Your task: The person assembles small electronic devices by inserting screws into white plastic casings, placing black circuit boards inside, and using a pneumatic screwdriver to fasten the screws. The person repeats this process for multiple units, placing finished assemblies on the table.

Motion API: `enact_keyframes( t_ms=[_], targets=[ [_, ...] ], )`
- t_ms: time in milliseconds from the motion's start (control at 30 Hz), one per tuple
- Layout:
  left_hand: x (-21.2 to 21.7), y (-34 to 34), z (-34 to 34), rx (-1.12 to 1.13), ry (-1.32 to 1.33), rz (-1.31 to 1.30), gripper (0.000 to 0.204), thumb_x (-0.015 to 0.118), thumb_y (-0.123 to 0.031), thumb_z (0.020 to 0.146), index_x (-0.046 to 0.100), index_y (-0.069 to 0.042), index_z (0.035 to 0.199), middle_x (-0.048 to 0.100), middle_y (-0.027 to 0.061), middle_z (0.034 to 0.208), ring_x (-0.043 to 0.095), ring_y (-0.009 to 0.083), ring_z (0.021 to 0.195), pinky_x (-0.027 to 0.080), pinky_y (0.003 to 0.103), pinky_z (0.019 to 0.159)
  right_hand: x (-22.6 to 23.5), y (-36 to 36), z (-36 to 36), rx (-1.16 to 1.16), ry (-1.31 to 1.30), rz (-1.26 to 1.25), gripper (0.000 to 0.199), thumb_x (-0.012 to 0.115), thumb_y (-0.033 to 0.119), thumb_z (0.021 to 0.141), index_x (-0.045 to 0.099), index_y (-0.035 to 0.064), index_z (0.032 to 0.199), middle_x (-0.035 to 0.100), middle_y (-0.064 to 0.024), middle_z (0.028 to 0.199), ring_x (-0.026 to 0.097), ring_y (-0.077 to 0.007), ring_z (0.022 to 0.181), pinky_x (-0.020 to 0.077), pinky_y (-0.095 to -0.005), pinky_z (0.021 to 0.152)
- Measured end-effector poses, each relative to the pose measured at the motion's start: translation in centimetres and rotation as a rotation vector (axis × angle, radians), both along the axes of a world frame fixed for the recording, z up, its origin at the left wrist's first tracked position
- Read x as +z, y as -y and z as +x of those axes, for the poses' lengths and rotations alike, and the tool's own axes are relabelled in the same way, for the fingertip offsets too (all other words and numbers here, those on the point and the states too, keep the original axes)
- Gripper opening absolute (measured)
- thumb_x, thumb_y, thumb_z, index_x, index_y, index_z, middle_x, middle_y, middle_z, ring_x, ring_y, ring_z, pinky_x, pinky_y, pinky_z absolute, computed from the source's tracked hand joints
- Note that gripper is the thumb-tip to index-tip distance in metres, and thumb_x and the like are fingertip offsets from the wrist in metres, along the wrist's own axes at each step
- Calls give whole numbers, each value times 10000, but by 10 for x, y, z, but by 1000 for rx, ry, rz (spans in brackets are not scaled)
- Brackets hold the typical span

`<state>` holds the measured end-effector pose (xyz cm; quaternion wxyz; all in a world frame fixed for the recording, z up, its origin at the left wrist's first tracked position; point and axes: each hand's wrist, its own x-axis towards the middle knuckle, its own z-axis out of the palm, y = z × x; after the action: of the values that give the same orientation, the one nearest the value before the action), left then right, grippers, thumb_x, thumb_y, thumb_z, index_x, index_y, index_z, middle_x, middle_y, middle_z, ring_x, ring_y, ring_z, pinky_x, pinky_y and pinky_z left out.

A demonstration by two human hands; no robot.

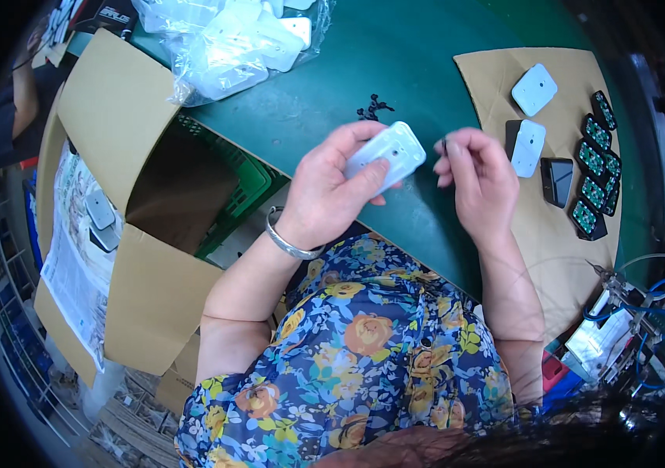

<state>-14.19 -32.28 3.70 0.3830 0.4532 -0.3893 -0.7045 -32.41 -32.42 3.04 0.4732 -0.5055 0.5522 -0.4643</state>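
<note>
My left hand (331,191) grips a small white plastic casing (389,154) with rounded corners, held above the green table (395,70). My right hand (479,181) is just to the right of the casing, its fingertips pinched on a tiny dark part (444,145), likely a screw. A silver bangle (289,242) sits on my left wrist. A small heap of dark screws (373,108) lies on the table just beyond the casing.
A cardboard sheet (496,78) at right carries two white casings (534,89), a dark screen part (557,181) and several green circuit boards (596,168). A clear bag of white casings (231,43) lies far left. An open cardboard box (114,117) stands left; a wired fixture (621,320) right.
</note>
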Motion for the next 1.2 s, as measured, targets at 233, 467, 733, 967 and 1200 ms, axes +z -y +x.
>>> enact_keyframes(
  t_ms=[233, 467, 733, 967, 1200],
  targets=[
    [2, -11, -31, -148, 44, -43, 343, 530, -56, 866, 456, -4, 1197, 580, 54, 1027, 562, 89, 827, 499, 229, 672, -7, -33, -10, -76, -369, -331, 98, 659, 30, 778, 588, 18, 844, 541, -37, 769, 483, -70, 566, 400, -201, 465],
    [-2, -20, -49, -158, 26, -107, 311, 537, -76, 846, 499, -34, 1152, 587, 43, 886, 557, 88, 729, 480, 227, 643, -7, -46, -19, -138, -483, -323, 105, 697, 38, 740, 603, 20, 784, 522, -30, 679, 467, -61, 496, 385, -184, 432],
    [-6, -27, -59, -149, 128, -241, 352, 543, -62, 825, 488, -37, 1171, 586, 72, 874, 549, 115, 715, 466, 255, 658, -8, -51, -21, -220, -491, -280, 139, 709, 47, 717, 571, 30, 713, 506, -31, 620, 470, -79, 447, 383, -208, 398],
    [-7, -31, -62, -179, 118, -207, 349, 515, -47, 846, 473, -26, 1191, 592, 82, 904, 558, 115, 732, 474, 253, 670, -11, -52, -31, -123, -600, -422, 136, 710, 56, 709, 575, 43, 713, 503, -35, 611, 464, -122, 454, 373, -243, 407],
    [-5, -29, -63, -227, 17, -77, 346, 492, -39, 872, 454, -14, 1215, 578, 63, 977, 564, 107, 827, 489, 253, 731, -11, -57, -34, -119, -531, -346, 123, 700, 39, 711, 579, 41, 734, 527, -45, 665, 453, -117, 454, 365, -245, 409]
  ],
)
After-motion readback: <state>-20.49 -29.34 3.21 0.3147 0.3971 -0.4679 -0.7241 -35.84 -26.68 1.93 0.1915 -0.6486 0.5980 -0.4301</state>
